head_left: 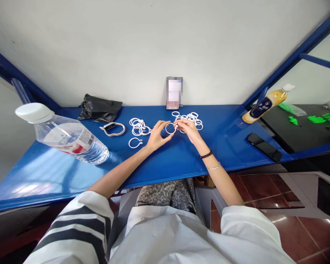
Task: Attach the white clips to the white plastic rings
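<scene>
Between my two hands I hold up a white plastic ring [166, 131] above the table. My left hand [157, 137] grips its left side, thumb below and fingers above. At the ring's right side, the fingertips of my right hand [189, 129] pinch its edge. Several loose white rings [196, 121] lie in a pile just behind my right hand. Left of my left hand is another heap of white rings [137, 124], with a single open ring [134, 143] in front of it, its gap facing right.
A phone [173, 93] leans on the wall. At left stand a large water bottle [71, 137], a black plastic bag [99, 108] and a watch [112, 128]. To the right are a juice bottle [265, 105], a dark phone [264, 146] and green pieces [319, 119] on a neighbouring dark surface.
</scene>
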Motion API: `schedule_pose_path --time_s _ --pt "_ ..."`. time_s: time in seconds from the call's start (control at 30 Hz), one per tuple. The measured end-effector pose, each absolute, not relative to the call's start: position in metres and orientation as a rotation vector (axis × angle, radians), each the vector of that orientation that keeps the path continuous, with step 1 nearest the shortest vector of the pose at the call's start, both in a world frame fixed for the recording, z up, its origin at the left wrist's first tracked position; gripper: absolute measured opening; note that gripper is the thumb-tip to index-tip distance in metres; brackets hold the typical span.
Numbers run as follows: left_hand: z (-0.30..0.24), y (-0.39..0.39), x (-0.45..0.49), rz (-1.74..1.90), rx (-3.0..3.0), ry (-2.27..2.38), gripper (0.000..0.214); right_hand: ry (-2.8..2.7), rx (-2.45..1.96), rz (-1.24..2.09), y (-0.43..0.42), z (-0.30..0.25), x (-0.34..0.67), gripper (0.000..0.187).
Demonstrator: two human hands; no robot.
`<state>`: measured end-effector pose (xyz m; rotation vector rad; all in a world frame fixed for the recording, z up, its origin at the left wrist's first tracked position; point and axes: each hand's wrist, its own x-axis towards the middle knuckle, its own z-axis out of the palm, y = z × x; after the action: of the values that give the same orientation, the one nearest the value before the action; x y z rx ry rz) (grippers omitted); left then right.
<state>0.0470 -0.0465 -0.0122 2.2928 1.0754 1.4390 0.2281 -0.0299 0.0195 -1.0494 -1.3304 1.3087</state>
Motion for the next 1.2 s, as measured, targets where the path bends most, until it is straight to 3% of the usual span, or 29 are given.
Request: schedule_pose_path --time_s 0.57,1.2 --pt "-0.0137 -0.0442 0.0467 1.451 2.288 1.112 0.048 -1.379 -1.018 1.313 -0.0306 0.0235 0.2282 0.021" --pt "-0.015 -0.0425 0.0465 1.475 2.295 1.126 0.046 -1.636 -0.956 1.066 -0.0308 0.0199 0.2281 0.025"
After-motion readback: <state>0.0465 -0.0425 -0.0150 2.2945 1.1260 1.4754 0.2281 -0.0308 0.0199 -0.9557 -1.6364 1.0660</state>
